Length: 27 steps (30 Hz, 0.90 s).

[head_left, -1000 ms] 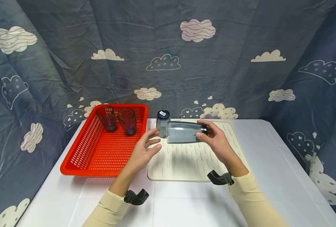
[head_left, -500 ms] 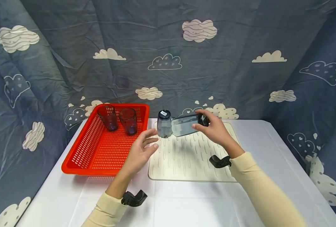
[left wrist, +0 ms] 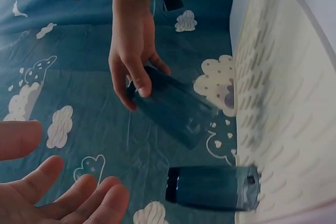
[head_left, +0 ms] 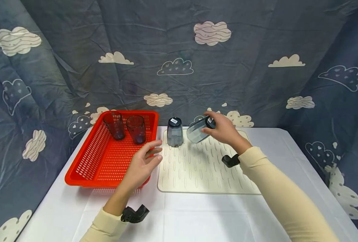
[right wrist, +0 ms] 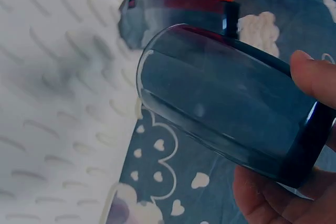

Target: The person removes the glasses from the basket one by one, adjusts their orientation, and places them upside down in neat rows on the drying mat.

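Note:
My right hand (head_left: 222,129) grips a dark drinking glass (head_left: 197,131) near its base. The glass is tilted, its mouth pointing down and left, over the cream drying mat (head_left: 209,171). In the right wrist view, thumb and fingers hold the thick base end of this glass (right wrist: 215,98). A second glass (head_left: 175,132) stands upside down at the mat's back left, a sticker on its base. My left hand (head_left: 141,166) hovers between basket and mat, fingers loosely bent and holding nothing; its fingers (left wrist: 86,192) are apart from both glasses in the left wrist view.
A red perforated basket (head_left: 85,183) stands at the left, with two dark glasses (head_left: 135,129) upright in its back part. A white cloth covers the table (head_left: 191,218). A grey-blue curtain (head_left: 242,87) with cloud prints hangs behind and at the sides.
My right hand has moved back and slightly left, turning the glass from nearly level to mouth-down tilt. My left hand has drawn back toward the front left, away from the glasses.

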Available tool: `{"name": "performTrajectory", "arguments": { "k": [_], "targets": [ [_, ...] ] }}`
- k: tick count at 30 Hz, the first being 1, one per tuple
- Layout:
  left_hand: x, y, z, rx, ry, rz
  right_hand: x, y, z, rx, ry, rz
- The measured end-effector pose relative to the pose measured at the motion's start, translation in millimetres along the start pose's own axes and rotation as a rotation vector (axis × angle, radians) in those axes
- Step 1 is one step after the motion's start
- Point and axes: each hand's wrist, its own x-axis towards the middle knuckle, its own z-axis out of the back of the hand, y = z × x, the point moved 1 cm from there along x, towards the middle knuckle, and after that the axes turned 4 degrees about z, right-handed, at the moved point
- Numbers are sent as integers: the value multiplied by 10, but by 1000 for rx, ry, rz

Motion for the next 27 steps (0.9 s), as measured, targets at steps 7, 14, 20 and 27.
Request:
{"name": "performTrajectory", "arguments": {
  "k": [7, 14, 20, 27],
  "targets": [
    [-154, -8, 288, 105, -29, -39, 156, -32, -30, -45, 34, -39],
    [-154, -13, 408, 97, -55, -13, 238, -135, -117, -12, 32, -105],
    [-130, 51, 383, 70, -47, -15, 279, -233, -217, 33, -17, -107],
    [-124, 81, 346, 64, -39, 47, 331, -304, -322, 22, -28, -116]
  ]
}}
